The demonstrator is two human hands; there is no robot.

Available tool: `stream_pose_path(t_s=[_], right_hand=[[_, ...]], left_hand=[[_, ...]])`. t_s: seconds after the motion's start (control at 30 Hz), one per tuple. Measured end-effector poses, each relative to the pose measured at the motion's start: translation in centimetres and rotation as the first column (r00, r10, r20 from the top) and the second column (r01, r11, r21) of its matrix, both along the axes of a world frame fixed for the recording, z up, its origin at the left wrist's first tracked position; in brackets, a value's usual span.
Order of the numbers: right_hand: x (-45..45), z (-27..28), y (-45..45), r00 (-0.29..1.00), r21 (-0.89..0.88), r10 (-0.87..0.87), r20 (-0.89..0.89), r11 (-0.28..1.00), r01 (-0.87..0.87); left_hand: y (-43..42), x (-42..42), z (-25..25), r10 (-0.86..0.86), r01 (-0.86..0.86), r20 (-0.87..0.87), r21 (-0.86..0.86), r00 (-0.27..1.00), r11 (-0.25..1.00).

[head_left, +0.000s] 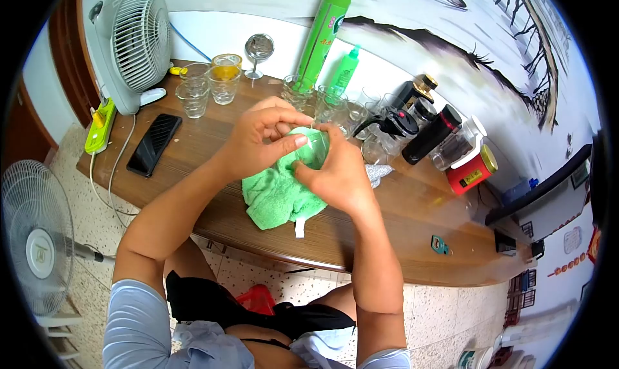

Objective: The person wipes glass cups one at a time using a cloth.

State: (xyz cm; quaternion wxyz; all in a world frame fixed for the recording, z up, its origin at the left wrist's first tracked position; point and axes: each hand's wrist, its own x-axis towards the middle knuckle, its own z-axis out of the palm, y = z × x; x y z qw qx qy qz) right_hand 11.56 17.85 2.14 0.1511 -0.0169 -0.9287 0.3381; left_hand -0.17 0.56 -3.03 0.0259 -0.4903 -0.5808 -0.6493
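Observation:
A green towel with a white label hangs bunched between my hands above the table's front part. Within its upper folds shows a clear, shiny piece that looks like a drinking glass, mostly covered by cloth and fingers. My right hand is wrapped round the towel and this glass, thumb pressing into the cloth. From the other side my left hand is closed, its fingertips at the glass's upper edge and its thumb against the towel. Crumpled silvery material lies just beyond my right hand.
Drinking glasses stand at the back left, near a phone and a box fan. More glasses, a green spray can, a coffee pot and a red tin line the back. A bottle opener lies right.

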Motion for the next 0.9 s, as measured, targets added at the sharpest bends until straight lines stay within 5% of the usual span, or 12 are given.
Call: stream_pose_path(t_s=[0.17,0.37,0.63,0.77,0.87,0.9], right_hand=[[0.2,0.3,-0.2,0.999,-0.023,0.010,-0.035,1.000,-0.011],[0.5,1.0,-0.3,0.998,-0.087,0.019,-0.063,0.996,-0.025],[0.1,0.2,0.1,0.980,-0.130,0.040,-0.197,0.989,-0.066],[0.2,0.3,0.2,0.978,-0.139,0.043,-0.202,0.988,-0.072],[0.1,0.2,0.4,0.968,-0.168,0.036,-0.248,0.983,-0.080],[0.1,0.2,0.4,0.964,-0.182,0.026,-0.263,0.980,-0.076]], left_hand=[[-0.3,0.0,0.4,0.044,-0.031,0.163,-0.082,0.986,0.996],[0.6,-0.5,-0.9,-0.090,0.086,0.193,0.030,0.977,0.996],[-0.5,-0.3,1.0,-0.047,0.159,0.477,-0.196,0.877,0.968],[0.4,-0.6,0.0,-0.261,0.283,0.622,0.067,0.738,0.957],[-0.2,0.3,1.0,-0.384,0.450,0.723,0.113,0.575,0.886],[-0.2,0.1,0.7,-0.353,0.472,0.692,0.021,0.629,0.881]])
